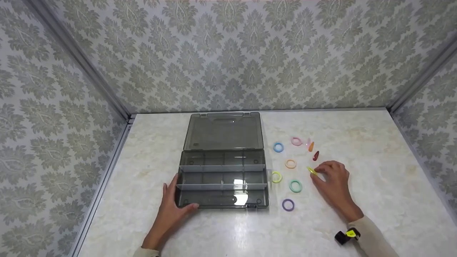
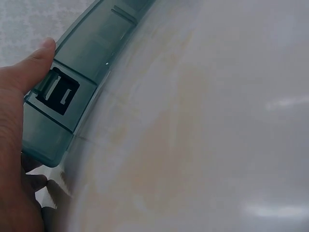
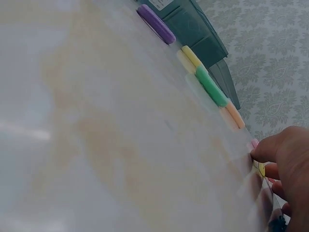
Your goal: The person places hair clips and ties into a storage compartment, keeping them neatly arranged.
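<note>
A grey translucent compartment box [image 1: 207,197] lies on the table with its lid [image 1: 225,134] folded back. My left hand [image 1: 169,210] grips its near left corner, thumb on the front edge and fingers along the side. In the left wrist view the thumb lies beside the box's black latch [image 2: 59,91]. At the right, my right hand [image 1: 334,180] pinches a slim yellow hair clip [image 1: 310,170] between thumb and fingers. Just beyond it lie a dark red hair clip [image 1: 316,155], an orange one [image 1: 311,146] and a pale pink one [image 1: 308,141].
Between box and right hand lie several rings like hair ties: blue [image 1: 278,142], pink [image 1: 291,140], orange [image 1: 286,165], yellow [image 1: 280,177], green [image 1: 300,185] and purple [image 1: 283,207]. A clear plastic piece [image 1: 270,182] sits by the box's right side. Patterned walls [image 1: 228,57] enclose the table.
</note>
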`<state>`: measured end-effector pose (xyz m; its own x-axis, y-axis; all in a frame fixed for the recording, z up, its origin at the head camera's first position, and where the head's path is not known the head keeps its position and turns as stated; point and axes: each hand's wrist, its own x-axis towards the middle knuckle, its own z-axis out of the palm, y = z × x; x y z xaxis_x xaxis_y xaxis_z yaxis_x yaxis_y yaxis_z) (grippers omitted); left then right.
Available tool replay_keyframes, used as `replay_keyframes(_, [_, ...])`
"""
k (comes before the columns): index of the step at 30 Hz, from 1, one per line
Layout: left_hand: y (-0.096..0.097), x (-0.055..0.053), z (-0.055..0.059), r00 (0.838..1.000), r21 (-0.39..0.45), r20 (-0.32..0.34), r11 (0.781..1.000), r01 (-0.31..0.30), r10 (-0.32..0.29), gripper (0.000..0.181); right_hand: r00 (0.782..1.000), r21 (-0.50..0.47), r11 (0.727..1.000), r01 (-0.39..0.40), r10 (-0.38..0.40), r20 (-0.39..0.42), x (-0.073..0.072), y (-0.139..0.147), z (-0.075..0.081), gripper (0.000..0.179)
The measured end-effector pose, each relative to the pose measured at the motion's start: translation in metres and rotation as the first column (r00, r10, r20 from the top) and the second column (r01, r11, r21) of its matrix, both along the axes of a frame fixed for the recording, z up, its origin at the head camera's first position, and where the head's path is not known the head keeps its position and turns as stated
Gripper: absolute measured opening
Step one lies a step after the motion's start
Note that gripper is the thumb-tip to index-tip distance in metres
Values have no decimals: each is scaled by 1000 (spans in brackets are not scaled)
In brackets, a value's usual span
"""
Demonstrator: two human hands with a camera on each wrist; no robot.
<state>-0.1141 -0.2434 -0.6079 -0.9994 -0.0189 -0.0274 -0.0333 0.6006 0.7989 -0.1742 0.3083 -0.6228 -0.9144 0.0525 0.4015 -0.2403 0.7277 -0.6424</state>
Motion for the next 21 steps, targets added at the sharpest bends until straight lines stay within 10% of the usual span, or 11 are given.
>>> replay_keyframes(21, [0,-5,-7,994,-26,-109,999,22,-24,127,999,17,999,28,-28,-32,0,0,0,13])
